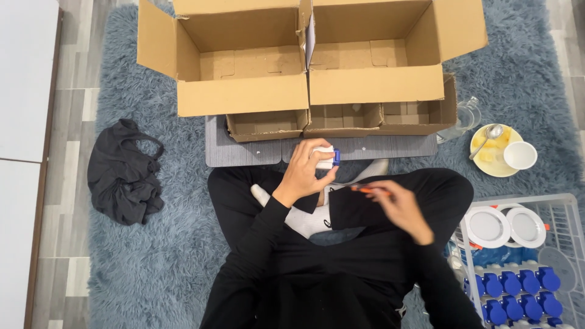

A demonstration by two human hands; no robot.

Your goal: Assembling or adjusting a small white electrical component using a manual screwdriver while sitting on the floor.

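Observation:
I sit cross-legged on a blue shaggy rug (152,256). My left hand (304,173) is raised over my lap and grips a small white part with a blue end (328,157). My right hand (399,207) rests over my right knee and pinches a thin orange piece (368,190) between the fingertips. The two hands are a short gap apart. Just beyond them lies a grey mat (244,149) with low cardboard boxes on it.
Two large open cardboard boxes (244,97) stand ahead, smaller ones (268,125) in front. At right sit a wire basket (570,210) of white round lamps and blue-capped parts, a yellow plate (487,161) with spoon and white cup, and a glass jug (466,116). Black cloth (122,173) lies at left.

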